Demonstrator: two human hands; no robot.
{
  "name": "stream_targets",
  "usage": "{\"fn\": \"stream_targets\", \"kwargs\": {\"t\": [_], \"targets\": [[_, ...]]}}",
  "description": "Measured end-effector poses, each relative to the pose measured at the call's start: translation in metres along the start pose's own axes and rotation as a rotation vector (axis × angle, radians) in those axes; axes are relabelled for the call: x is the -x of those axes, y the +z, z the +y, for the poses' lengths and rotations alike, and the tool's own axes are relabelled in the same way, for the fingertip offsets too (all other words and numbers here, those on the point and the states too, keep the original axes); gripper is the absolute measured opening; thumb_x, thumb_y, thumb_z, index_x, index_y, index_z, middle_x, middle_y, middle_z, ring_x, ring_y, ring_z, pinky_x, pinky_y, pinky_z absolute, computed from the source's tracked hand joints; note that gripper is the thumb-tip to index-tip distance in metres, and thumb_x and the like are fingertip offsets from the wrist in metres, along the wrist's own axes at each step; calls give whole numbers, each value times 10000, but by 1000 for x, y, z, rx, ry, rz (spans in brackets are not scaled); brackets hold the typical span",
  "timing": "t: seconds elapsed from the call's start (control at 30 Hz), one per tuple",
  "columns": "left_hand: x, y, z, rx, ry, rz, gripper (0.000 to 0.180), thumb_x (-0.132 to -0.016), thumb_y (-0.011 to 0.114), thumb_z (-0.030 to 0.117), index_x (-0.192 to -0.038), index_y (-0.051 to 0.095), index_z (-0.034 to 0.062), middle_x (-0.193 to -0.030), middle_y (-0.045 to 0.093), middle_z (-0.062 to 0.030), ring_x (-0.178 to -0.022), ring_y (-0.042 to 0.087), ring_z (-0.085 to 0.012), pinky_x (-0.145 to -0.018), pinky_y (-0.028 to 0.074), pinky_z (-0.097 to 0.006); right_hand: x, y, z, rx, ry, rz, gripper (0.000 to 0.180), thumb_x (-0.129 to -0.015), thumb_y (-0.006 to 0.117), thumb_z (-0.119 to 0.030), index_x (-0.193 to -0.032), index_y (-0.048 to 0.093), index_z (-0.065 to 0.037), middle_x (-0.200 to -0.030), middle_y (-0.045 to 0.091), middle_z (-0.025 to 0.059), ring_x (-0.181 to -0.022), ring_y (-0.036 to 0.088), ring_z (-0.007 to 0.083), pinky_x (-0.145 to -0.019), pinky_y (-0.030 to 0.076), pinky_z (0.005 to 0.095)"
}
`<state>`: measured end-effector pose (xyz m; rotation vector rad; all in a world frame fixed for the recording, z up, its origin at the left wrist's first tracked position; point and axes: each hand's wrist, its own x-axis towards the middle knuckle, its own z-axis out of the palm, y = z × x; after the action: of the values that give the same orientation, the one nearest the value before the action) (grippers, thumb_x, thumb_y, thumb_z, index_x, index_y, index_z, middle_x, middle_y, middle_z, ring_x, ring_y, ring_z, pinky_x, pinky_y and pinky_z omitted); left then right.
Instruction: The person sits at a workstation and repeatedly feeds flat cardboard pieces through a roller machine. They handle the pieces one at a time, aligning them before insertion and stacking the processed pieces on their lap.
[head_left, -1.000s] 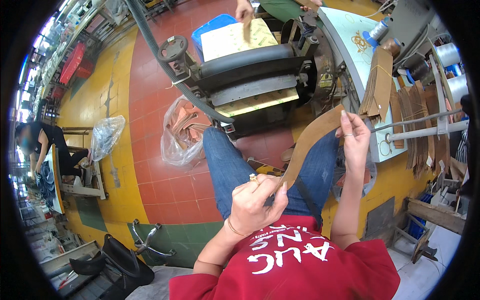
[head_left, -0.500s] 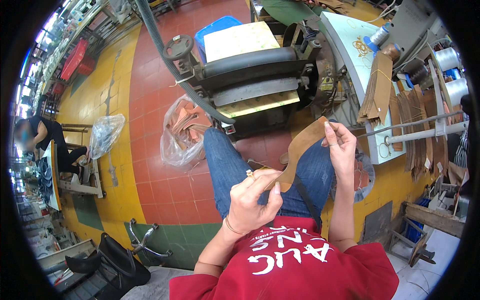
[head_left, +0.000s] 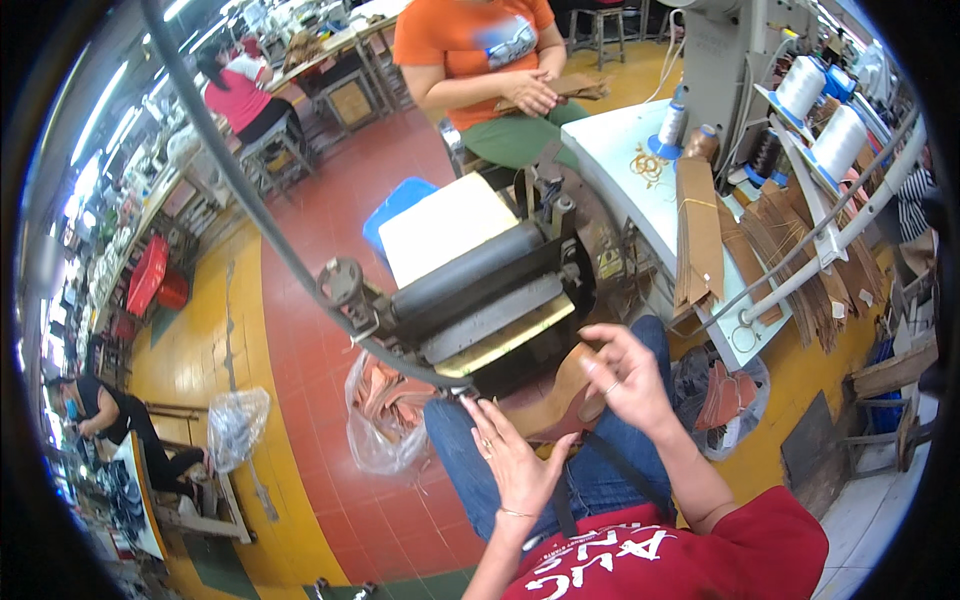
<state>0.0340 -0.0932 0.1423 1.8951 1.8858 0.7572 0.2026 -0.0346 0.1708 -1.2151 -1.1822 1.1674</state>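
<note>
Strip (head_left: 555, 408) between hands | axis near-left to far-right | right hand (head_left: 634, 388) at far end, clamped: cannot tell | left hand (head_left: 522, 474) by near end, thumb, fingers apart

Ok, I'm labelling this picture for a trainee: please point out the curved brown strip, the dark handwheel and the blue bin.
Curved brown strip (head_left: 561, 400), head view: on its flat face.
Dark handwheel (head_left: 340, 279), head view: near its middle.
Blue bin (head_left: 386, 215), head view: on its exposed left side.
</note>
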Motion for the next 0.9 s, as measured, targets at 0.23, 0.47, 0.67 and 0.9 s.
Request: {"fn": "stream_targets", "kwargs": {"t": [0.23, 0.47, 0.67, 0.9], "targets": [[-49, 3, 7, 22, 92, -138, 390, -846, 603, 171, -1210, 556, 42, -1180, 588, -184, -1261, 441, -286, -1081, 121, -581, -7, 21, -17, 83, -143, -190, 433, -844, 667, -174, -1201, 503, 6, -795, 647, 71, -725, 619, 94, -633, 499, 248], [-104, -22, 30, 1501, -102, -86, 446, -987, 402, 287, -1326, 368, -1, -1170, 566, -211, -1164, 510, -323, -1009, 382, -419, -40, 7, -15, 187, 141, -622, 480, -823, 688, -346, -1126, 579, 11, -954, 661, 108, -899, 618, 149, -782, 483, 287], [-142, -41, 31, 929, 308, 208, 770, -876, 582, 258, -1439, 137, -20, -1426, 301, -226, -1298, 349, -336, -1084, 240, -424, -121, -12, -47, 701, -706, 92, 220, -843, 607, -168, -1007, 598, -21, -859, 643, 164, -778, 636, 327, -671, 509, 386], [-94, -21, -80, 290, 91, 179, 450, -835, 586, 104, -1255, 474, -14, -1372, 376, -224, -1268, 379, -369, -1050, 288, -439, -306, -80, -31, 811, -406, 476, 335, -864, 578, -211, -1105, 566, 22, -915, 643, 247, -895, 621, 380, -780, 479, 437]]}}
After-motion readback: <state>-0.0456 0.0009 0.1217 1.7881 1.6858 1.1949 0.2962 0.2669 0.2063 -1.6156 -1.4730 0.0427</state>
